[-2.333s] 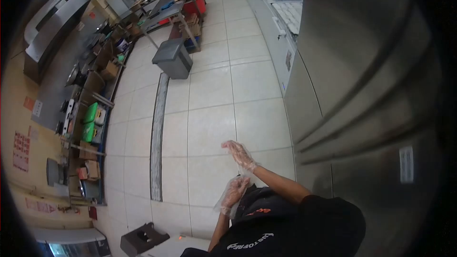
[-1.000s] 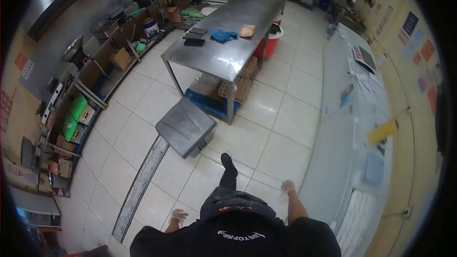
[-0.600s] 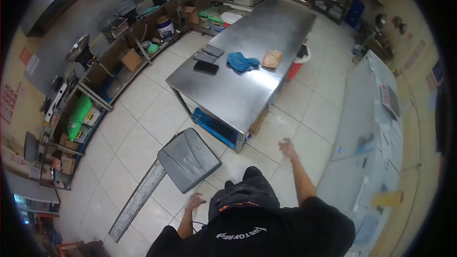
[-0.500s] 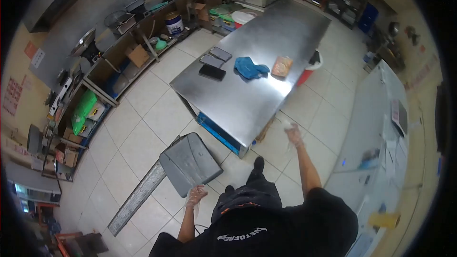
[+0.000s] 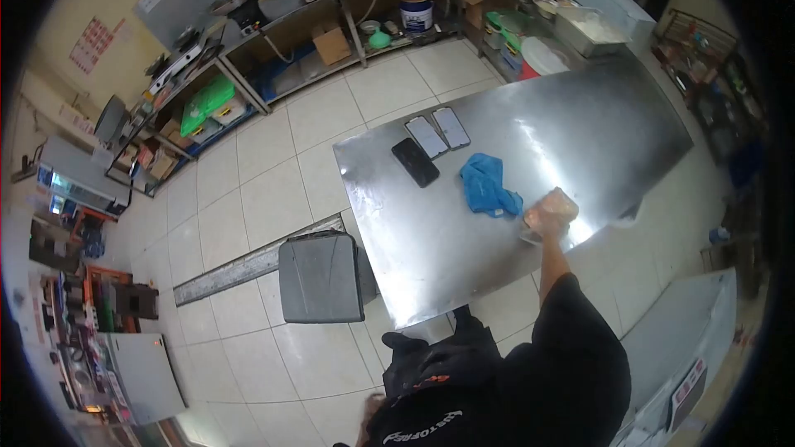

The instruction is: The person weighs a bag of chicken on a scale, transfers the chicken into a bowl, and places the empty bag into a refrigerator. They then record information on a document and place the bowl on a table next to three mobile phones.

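Note:
My right hand (image 5: 545,220), in a clear plastic glove, is at a small orange-and-cream packet (image 5: 565,201) on the steel table. It covers part of the packet, and its fingers are too blurred to make out a grip. Beside it lies a crumpled blue cloth (image 5: 489,186). My left hand (image 5: 373,407) is low by my body at the bottom edge, mostly hidden by my black shirt, so its fingers do not show.
Three phones, one of them a black phone (image 5: 415,162), lie on the steel table (image 5: 431,257). A grey lidded bin (image 5: 321,279) stands by its near left corner, next to a floor drain (image 5: 228,271). Metal trays (image 5: 592,29) stand at the back. A white freezer (image 5: 679,323) is at right.
My right hand has gone from beside the table to the packet on it. My left hand has drawn back from near the bin to my body. The view has swung left.

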The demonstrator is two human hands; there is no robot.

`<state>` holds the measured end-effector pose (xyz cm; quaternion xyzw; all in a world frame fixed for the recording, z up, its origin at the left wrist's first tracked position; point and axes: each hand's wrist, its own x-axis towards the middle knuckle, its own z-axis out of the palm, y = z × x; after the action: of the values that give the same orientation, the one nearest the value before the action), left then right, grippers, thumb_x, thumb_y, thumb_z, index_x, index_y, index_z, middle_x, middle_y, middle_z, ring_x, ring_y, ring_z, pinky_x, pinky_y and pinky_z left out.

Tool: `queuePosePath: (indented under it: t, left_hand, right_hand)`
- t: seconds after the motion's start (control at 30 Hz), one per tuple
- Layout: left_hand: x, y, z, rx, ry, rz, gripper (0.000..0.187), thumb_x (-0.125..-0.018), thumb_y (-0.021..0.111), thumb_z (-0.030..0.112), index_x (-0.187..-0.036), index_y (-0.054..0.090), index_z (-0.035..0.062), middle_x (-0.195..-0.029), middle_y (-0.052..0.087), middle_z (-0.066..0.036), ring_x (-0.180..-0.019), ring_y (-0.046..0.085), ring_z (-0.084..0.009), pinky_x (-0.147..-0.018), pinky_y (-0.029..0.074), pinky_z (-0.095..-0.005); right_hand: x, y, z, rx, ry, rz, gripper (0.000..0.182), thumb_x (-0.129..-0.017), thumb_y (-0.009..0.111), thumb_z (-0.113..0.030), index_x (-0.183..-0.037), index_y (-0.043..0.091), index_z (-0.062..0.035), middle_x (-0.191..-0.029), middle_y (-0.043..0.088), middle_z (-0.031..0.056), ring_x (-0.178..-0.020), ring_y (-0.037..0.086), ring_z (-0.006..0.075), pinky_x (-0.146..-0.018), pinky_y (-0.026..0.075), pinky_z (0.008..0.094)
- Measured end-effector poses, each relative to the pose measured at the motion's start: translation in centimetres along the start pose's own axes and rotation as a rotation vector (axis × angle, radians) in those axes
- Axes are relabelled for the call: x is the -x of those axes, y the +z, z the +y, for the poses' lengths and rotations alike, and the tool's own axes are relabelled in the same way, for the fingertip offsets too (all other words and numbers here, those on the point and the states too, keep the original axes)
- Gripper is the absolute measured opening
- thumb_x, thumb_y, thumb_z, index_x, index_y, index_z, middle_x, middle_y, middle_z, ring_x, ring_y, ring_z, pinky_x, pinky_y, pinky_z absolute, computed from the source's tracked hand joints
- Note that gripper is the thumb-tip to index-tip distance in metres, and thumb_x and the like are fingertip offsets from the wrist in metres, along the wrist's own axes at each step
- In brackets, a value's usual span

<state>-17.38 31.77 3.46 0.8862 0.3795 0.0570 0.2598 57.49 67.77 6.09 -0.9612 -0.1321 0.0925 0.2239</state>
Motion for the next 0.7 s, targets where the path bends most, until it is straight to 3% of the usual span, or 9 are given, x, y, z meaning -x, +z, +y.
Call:
queuePosePath:
  t: [0.03, 0.13, 0.2, 0.27, 0.3, 0.37, 0.43, 0.5, 0.7]
  left_hand:
    - [2.4, 2.8, 3.3, 0.504, -0.571, -0.115, 0.036, -0.083, 0.072, 0.029, -0.108, 0.064, 0.0041, -0.076, 0.07, -0.009, -0.069, 0.065, -0.0172, -0.066, 0.054, -0.0311]
    - [4.2, 5.6, 9.1, 0.793, -0.979, -0.128, 0.036, -0.084, 0.07, 0.031, -0.108, 0.064, 0.0051, -0.076, 0.07, -0.009, -0.069, 0.066, -0.0174, -0.065, 0.054, -0.0318]
    - [4.2, 7.3, 11.2, 0.883, -1.066, -0.092, 0.036, -0.085, 0.069, 0.032, -0.108, 0.064, 0.0057, -0.076, 0.069, -0.009, -0.069, 0.066, -0.0175, -0.064, 0.054, -0.0322]
    - [3.4, 8.8, 11.7, 0.993, -1.091, -0.029, 0.036, -0.085, 0.069, 0.033, -0.108, 0.064, 0.0064, -0.076, 0.069, -0.008, -0.069, 0.066, -0.0176, -0.064, 0.054, -0.0327]
    - [3.6, 8.3, 10.9, 0.956, -1.035, 0.019, 0.034, -0.086, 0.067, 0.035, -0.108, 0.064, 0.0085, -0.073, 0.068, -0.008, -0.066, 0.065, -0.0178, -0.06, 0.053, -0.0342]
    - [3.3, 11.5, 10.2, 0.111, -0.767, 0.541, 0.028, -0.087, 0.063, 0.034, -0.104, 0.064, 0.0116, -0.064, 0.061, -0.007, -0.054, 0.059, -0.0212, -0.052, 0.05, -0.0378]
    - [2.1, 11.7, 6.1, 0.398, -1.165, 0.069, 0.043, -0.091, 0.059, 0.029, -0.124, 0.05, 0.0025, -0.094, 0.067, -0.01, -0.095, 0.063, -0.0231, -0.084, 0.049, -0.036]
    - [1.2, 6.7, 6.7, 0.483, -0.942, 0.646, 0.048, -0.092, 0.059, 0.037, -0.125, 0.05, 0.0027, -0.105, 0.064, -0.013, -0.104, 0.06, -0.0256, -0.089, 0.047, -0.0357]
    - [5.2, -14.0, 10.1, 1.421, -0.865, 0.646, 0.074, -0.091, 0.046, 0.062, -0.138, 0.043, 0.0063, -0.131, 0.051, -0.012, -0.126, 0.045, -0.0251, -0.099, 0.043, -0.041]
  right_hand:
    - [-0.3, -1.4, -1.3, 0.005, -0.021, -0.005, 0.069, -0.071, 0.071, -0.048, -0.122, 0.057, -0.0041, -0.098, 0.066, 0.0122, -0.097, 0.063, 0.031, -0.089, 0.048, 0.0416]
    - [-0.1, -5.1, -2.0, 0.173, -0.099, -0.293, 0.087, -0.074, 0.065, -0.06, -0.138, 0.043, -0.0052, -0.137, 0.049, 0.0153, -0.128, 0.046, 0.0318, -0.104, 0.039, 0.0429]
    - [2.7, -9.0, -1.3, 0.132, -1.277, 0.486, 0.043, -0.074, 0.069, -0.039, -0.101, 0.063, -0.0067, -0.092, 0.064, 0.0109, -0.084, 0.063, 0.0286, -0.072, 0.051, 0.041]
    - [2.1, -8.6, 1.0, -0.927, -0.33, -0.587, 0.035, -0.09, 0.056, -0.036, -0.103, 0.059, -0.0042, -0.089, 0.06, 0.0054, -0.084, 0.06, 0.0232, -0.072, 0.05, 0.0393]
    - [4.7, -10.6, 0.7, -0.9, -0.275, -0.686, 0.037, -0.09, 0.057, -0.037, -0.105, 0.058, -0.0041, -0.092, 0.059, 0.006, -0.086, 0.06, 0.0234, -0.074, 0.05, 0.0391]
    - [13.0, -14.9, -0.3, -0.761, -0.42, -0.799, 0.041, -0.09, 0.057, -0.039, -0.109, 0.055, -0.004, -0.097, 0.057, 0.0072, -0.091, 0.058, 0.0237, -0.077, 0.049, 0.0388]
    - [23.0, -17.3, -1.3, -0.653, -0.557, -0.947, 0.045, -0.089, 0.058, -0.041, -0.114, 0.053, -0.0038, -0.103, 0.056, 0.0085, -0.096, 0.056, 0.0241, -0.08, 0.048, 0.0385]
    - [33.5, -18.8, -0.9, -0.562, -0.673, -1.105, 0.05, -0.089, 0.059, -0.043, -0.118, 0.05, -0.0036, -0.108, 0.054, 0.0097, -0.101, 0.055, 0.0244, -0.083, 0.047, 0.0381]
    - [63.3, -19.2, 0.1, -0.352, -1.055, -1.578, 0.065, -0.088, 0.06, -0.049, -0.13, 0.043, -0.0032, -0.125, 0.049, 0.0134, -0.115, 0.049, 0.0255, -0.093, 0.044, 0.0372]
